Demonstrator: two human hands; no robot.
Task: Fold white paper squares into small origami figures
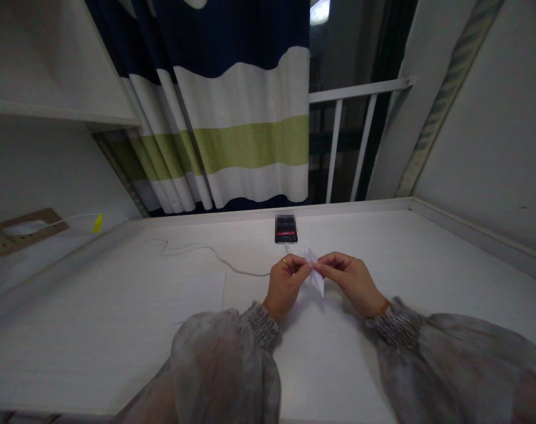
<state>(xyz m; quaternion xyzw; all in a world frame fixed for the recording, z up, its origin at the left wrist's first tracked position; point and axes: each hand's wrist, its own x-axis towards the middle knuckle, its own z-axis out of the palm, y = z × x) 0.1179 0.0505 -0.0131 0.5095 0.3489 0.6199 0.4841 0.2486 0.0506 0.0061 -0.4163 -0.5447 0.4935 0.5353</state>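
A small piece of folded white paper is held up above the white desk, its pointed ends showing above and below my fingers. My left hand pinches it from the left between thumb and fingers; a gold ring sits on one finger. From the right, my right hand pinches the same paper, thumb and fingertips meeting those of the left. The fingertips cover the middle of the folds. Left of my hands, a flat sheet of white paper lies on the desk, partly behind my left sleeve.
A phone lies at the back of the desk, a white cable running left from it. A power socket is on the left wall. Beyond the desk hang a striped curtain and white window bars.
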